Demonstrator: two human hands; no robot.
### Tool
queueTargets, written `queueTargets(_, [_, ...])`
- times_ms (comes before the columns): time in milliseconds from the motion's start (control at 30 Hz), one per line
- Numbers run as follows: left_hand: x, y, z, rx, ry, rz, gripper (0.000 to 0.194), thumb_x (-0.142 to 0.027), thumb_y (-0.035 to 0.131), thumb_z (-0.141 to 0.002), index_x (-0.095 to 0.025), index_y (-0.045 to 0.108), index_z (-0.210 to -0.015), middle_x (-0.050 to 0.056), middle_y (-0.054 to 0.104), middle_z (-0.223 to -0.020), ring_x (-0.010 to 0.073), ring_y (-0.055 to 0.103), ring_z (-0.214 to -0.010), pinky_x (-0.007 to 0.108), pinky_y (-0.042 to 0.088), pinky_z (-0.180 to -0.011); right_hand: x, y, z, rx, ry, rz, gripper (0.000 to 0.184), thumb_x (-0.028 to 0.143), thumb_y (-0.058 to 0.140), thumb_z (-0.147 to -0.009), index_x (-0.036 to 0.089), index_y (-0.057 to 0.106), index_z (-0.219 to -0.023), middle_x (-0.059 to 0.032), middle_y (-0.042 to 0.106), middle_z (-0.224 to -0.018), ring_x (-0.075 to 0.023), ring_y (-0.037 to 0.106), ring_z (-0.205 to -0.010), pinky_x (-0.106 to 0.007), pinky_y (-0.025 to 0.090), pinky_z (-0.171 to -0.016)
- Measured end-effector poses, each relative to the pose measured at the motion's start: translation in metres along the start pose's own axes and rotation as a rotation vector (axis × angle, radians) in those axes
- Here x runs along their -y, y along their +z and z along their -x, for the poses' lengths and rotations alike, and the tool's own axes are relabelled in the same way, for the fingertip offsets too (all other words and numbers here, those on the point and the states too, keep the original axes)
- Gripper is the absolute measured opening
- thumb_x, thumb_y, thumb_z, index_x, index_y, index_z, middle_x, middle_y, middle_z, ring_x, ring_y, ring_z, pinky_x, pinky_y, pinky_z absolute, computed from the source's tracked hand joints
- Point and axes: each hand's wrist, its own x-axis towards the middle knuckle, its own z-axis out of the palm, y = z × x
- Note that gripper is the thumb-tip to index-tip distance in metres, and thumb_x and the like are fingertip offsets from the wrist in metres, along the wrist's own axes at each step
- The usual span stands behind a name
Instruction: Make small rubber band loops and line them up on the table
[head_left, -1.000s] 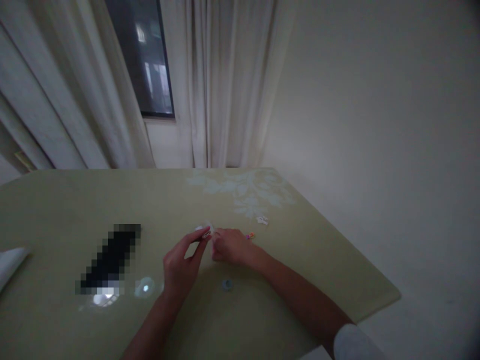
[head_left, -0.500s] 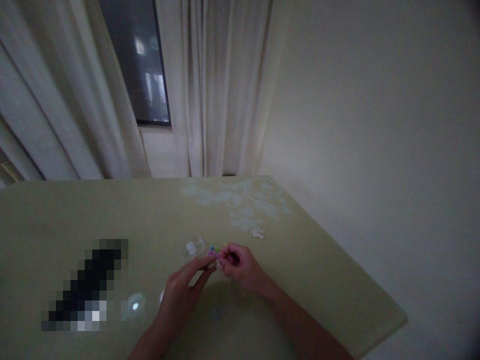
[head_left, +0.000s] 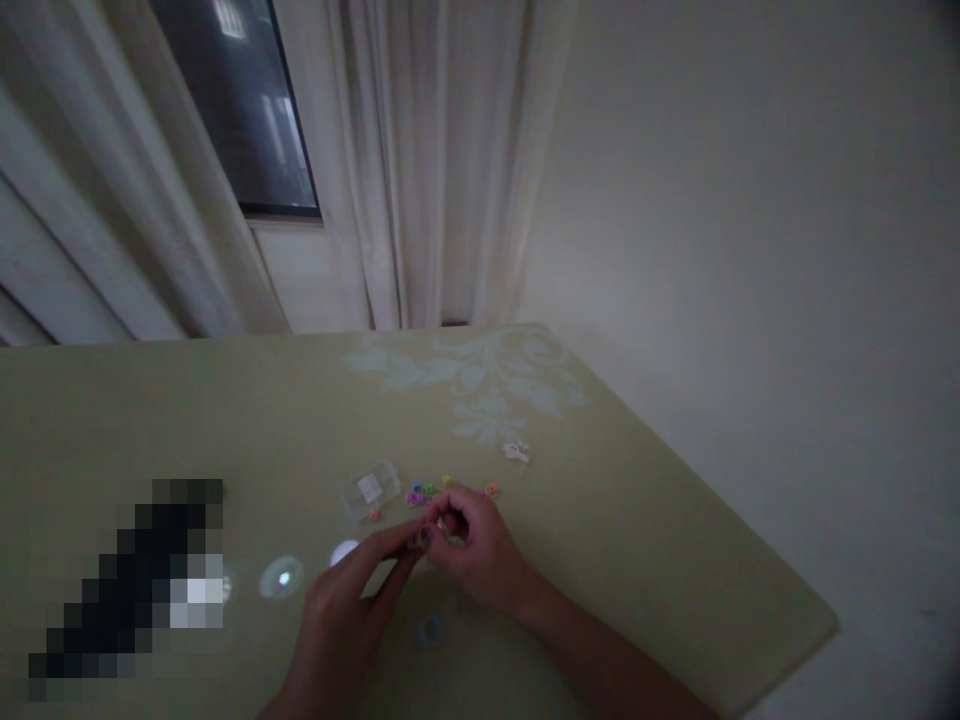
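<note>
From the meeting fingertips, a pixel-masked dark object (head_left: 127,590) lies between eight and nine o'clock on the table (head_left: 675,560). The left hand (head_left: 341,600) comes in from seven, thumb and forefinger pinched on a small piece (head_left: 425,535) too blurred to identify. At ten sits a clear plastic case (head_left: 367,490), a coral piece (head_left: 376,514) beside its near edge. Purple beads (head_left: 415,498) lie near eleven; a pale ring (head_left: 429,632) is at six. The right hand (head_left: 480,550) meets the left, fingers curled; whether it grips anything, I cannot tell. An orange bead (head_left: 492,490) lies at two, a white piece (head_left: 516,452) beyond. These loose pieces being outside the case, the handwork seems confined to the pinched one.
</note>
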Motion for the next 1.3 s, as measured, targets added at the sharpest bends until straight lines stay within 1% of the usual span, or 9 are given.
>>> queueTargets(133, [-0.004,0.000,-0.001,-0.018,0.068,-0.014,0.022,-0.026,0.070,-0.096,-0.032,0.078,-0.116,-0.001,0.087,-0.103,0.0197,0.085,-0.086,0.021,0.067,-0.080,0.004,0.001,0.002,-0.033,-0.010,-0.011,0.007,0.020,0.066,-0.080,0.018,0.065,-0.087,0.0047,0.048,-0.072,-0.0126,0.043,-0.067,-0.024,0.035,-0.061])
queueTargets(233, [-0.007,0.002,-0.002,-0.045,0.056,-0.004,0.021,-0.028,0.071,-0.096,-0.031,0.079,-0.115,0.000,0.087,-0.103,0.0203,0.085,-0.084,0.023,0.067,-0.079,0.006,0.002,0.005,-0.037,0.010,-0.006,0.005,0.021,0.066,-0.084,0.019,0.065,-0.089,0.0030,0.052,-0.075,-0.0129,0.047,-0.068,-0.024,0.037,-0.061])
queueTargets(300, [-0.009,0.003,-0.002,-0.056,0.008,0.026,0.019,-0.032,0.071,-0.096,-0.032,0.079,-0.114,0.000,0.087,-0.100,0.0203,0.085,-0.082,0.022,0.068,-0.077,0.006,0.002,0.008,-0.030,0.016,-0.024,0.005,0.022,0.065,-0.086,0.020,0.063,-0.090,0.0014,0.057,-0.079,-0.0132,0.050,-0.069,-0.024,0.039,-0.061])
queueTargets(433, [-0.008,0.004,0.000,-0.022,-0.122,0.123,0.018,-0.038,0.075,-0.094,-0.035,0.081,-0.110,-0.002,0.087,-0.098,0.0203,0.085,-0.082,0.021,0.068,-0.072,0.009,0.004,0.012,-0.026,0.045,-0.080,0.005,0.024,0.065,-0.091,0.021,0.061,-0.094,0.0005,0.063,-0.080,-0.0134,0.055,-0.068,-0.024,0.044,-0.062])
queueTargets(567, [-0.005,0.005,0.002,0.013,-0.233,0.245,0.021,-0.038,0.077,-0.091,-0.035,0.082,-0.111,0.000,0.087,-0.104,0.0228,0.085,-0.087,0.026,0.069,-0.077,0.015,0.004,0.014,-0.054,0.050,-0.102,0.007,0.024,0.068,-0.090,0.021,0.062,-0.094,-0.0003,0.067,-0.080,-0.0132,0.058,-0.067,-0.024,0.047,-0.063])
queueTargets(700, [-0.008,0.006,0.003,0.021,-0.371,0.402,0.021,-0.039,0.077,-0.091,-0.032,0.083,-0.110,0.004,0.086,-0.110,0.0255,0.083,-0.097,0.032,0.069,-0.084,0.019,0.005,0.013,-0.124,0.005,-0.081,0.006,0.021,0.069,-0.087,0.020,0.065,-0.093,-0.0009,0.069,-0.080,-0.0126,0.060,-0.065,-0.022,0.047,-0.059])
queueTargets(900, [-0.010,0.010,0.004,-0.024,-0.538,0.549,0.025,-0.039,0.083,-0.086,-0.028,0.081,-0.109,0.006,0.084,-0.113,0.0259,0.083,-0.094,0.035,0.070,-0.083,0.020,0.006,0.017,-0.161,-0.072,-0.022,0.008,0.016,0.068,-0.085,0.021,0.069,-0.092,0.0006,0.069,-0.076,-0.0120,0.062,-0.064,-0.021,0.048,-0.059])
queueTargets(1167, [-0.011,0.007,0.004,-0.010,-0.559,0.637,0.033,-0.033,0.083,-0.088,-0.030,0.076,-0.120,0.006,0.081,-0.118,0.0200,0.080,-0.095,0.029,0.068,-0.084,0.021,0.006,0.018,-0.099,-0.055,-0.002,0.016,0.014,0.066,-0.080,0.021,0.068,-0.094,0.0011,0.067,-0.077,-0.0117,0.057,-0.062,-0.021,0.045,-0.056])
queueTargets(1300, [-0.015,0.006,0.001,0.016,-0.469,0.710,0.032,-0.029,0.082,-0.089,-0.033,0.075,-0.120,0.003,0.082,-0.110,0.0190,0.080,-0.092,0.026,0.067,-0.082,0.020,0.005,0.020,-0.075,-0.092,0.034,0.018,0.013,0.066,-0.078,0.022,0.067,-0.094,0.0029,0.064,-0.074,-0.0114,0.055,-0.061,-0.022,0.045,-0.058])
